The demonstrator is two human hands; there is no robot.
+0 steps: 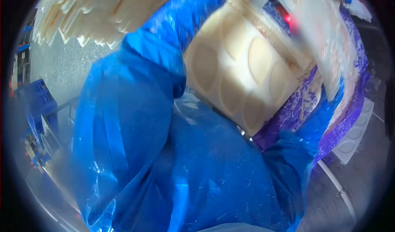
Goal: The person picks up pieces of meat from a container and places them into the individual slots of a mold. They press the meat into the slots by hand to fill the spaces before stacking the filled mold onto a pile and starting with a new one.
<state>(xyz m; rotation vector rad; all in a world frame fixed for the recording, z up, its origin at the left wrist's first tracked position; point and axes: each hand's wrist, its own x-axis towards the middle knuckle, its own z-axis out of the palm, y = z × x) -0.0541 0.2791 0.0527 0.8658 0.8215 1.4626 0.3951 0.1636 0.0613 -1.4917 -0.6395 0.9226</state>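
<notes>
A long blue plastic sleeve (127,88) on my left arm reaches up to the top edge, where my left hand is out of sight. On the right, my other blue sleeve (325,113) runs up against a purple sheet (354,125) smeared with pale material. My right hand cannot be made out among the pale, blurred shapes there. Between the sleeves lies a tilted cream tray (228,73) with several oval hollows. A pale bar (267,30) crosses along its upper right side.
Ragged pale strips (90,10) hang at the upper left, over a frosted grey surface (61,67). Blue crates (39,96) stand at the far left. Another moulded white tray (354,135) and a white pipe (339,189) are at the right.
</notes>
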